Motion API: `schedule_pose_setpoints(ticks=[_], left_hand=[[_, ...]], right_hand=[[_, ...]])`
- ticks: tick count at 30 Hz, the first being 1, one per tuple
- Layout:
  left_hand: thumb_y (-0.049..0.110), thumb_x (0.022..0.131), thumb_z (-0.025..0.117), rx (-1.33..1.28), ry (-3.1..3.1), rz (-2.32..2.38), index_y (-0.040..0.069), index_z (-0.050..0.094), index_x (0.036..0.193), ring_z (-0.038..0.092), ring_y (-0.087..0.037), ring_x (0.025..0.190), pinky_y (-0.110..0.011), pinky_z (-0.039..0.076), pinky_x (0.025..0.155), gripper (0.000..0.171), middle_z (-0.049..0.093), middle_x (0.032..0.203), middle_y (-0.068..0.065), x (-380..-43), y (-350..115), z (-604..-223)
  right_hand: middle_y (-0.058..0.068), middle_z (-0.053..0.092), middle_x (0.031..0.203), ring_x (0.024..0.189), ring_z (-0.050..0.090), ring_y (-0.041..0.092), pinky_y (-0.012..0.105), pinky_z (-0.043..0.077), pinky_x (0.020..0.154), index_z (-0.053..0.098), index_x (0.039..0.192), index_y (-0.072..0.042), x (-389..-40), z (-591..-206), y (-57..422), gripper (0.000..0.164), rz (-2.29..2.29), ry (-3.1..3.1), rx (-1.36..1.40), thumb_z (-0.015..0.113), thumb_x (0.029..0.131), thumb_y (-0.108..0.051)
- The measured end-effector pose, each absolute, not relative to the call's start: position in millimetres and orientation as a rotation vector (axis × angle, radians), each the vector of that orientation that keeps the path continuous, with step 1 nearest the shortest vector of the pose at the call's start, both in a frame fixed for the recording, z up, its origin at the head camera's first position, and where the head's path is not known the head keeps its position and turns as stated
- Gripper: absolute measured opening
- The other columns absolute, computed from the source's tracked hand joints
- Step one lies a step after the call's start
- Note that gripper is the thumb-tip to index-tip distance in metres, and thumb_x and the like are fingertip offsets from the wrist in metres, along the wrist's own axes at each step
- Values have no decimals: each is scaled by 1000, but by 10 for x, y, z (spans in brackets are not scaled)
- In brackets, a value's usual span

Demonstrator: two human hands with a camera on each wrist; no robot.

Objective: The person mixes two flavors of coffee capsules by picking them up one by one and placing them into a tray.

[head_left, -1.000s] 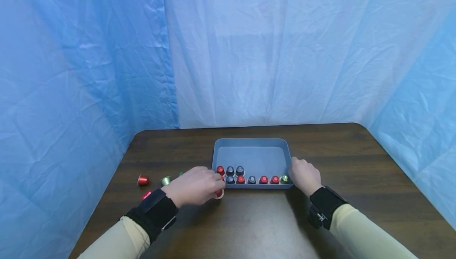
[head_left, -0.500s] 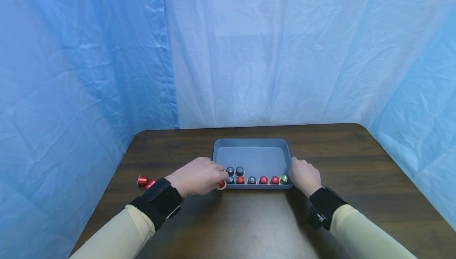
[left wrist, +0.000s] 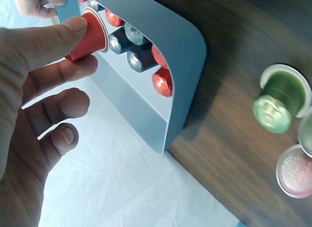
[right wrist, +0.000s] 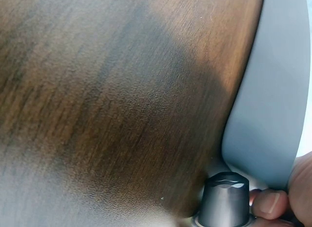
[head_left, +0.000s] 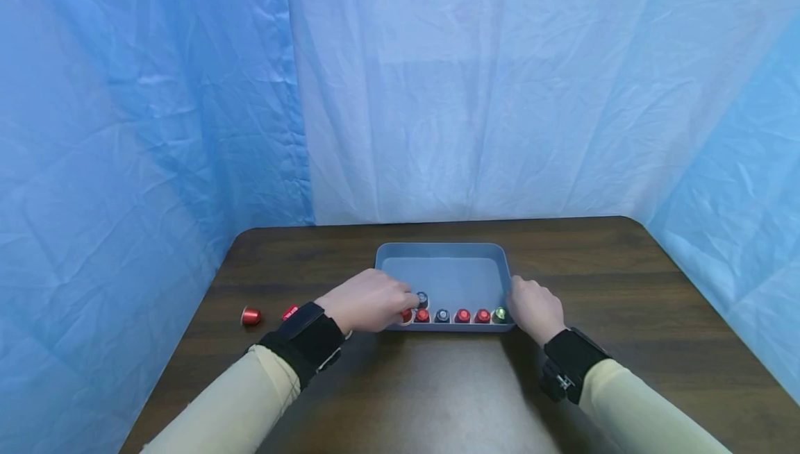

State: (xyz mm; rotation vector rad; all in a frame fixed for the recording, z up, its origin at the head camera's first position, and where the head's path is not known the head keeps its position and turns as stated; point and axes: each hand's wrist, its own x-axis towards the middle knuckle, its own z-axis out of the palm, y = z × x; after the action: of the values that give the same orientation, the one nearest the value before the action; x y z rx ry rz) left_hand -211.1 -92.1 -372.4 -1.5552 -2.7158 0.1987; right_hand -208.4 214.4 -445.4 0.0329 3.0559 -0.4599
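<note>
Pinching a red capsule (head_left: 406, 316) by the tray's (head_left: 456, 277) near edge, the head view's left hand (head_left: 369, 301) is facing open tray floor. Left wrist: a green capsule (left wrist: 280, 102) is lying outside. Right wrist: the right hand (right wrist: 299, 190) is touching the tray, grip unclear.

A: How is the head view lit?

B: Brightly. Blue sheets (head_left: 437, 128) look pale; the dark table (head_left: 475, 402) carries whitish glare near the viewer and a shadow beside the right forearm (head_left: 637, 405). Small capsules (head_left: 462, 316) look soft.

A: And the wrist views?

B: Left: the sheet washes out almost white. Right: shadow crosses the table, with a milky sheen at lower left.
</note>
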Motion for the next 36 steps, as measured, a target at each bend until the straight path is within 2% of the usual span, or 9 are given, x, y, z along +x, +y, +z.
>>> schedule_pose_setpoints(ticks=[5,24,36], left_hand=[[25,91,79,-1546,-2711,163,20,76,105,51,-7,60,-16,44,60,15,67,81,8,-2170,-800,-3778],[30,92,78,-1441,-2795,145,22,74,110,62,-6,79,-16,51,75,20,71,97,8,-2397,-425,-3930],[32,94,75,-1366,-2853,90,23,73,113,59,-7,79,-16,48,71,21,68,97,8,-2514,-334,-4082]], right_hand=[[16,67,85,64,61,23,39,56,57,62,113,9,-2082,-4464,2144,26,-455,3064,31,63,100,-13],[16,67,84,64,62,23,40,56,57,62,111,9,-2082,-4457,2154,24,-461,3060,30,63,99,-12],[17,67,84,63,61,23,40,58,58,62,111,9,-2074,-4467,2180,25,-455,3080,15,66,98,-12]])
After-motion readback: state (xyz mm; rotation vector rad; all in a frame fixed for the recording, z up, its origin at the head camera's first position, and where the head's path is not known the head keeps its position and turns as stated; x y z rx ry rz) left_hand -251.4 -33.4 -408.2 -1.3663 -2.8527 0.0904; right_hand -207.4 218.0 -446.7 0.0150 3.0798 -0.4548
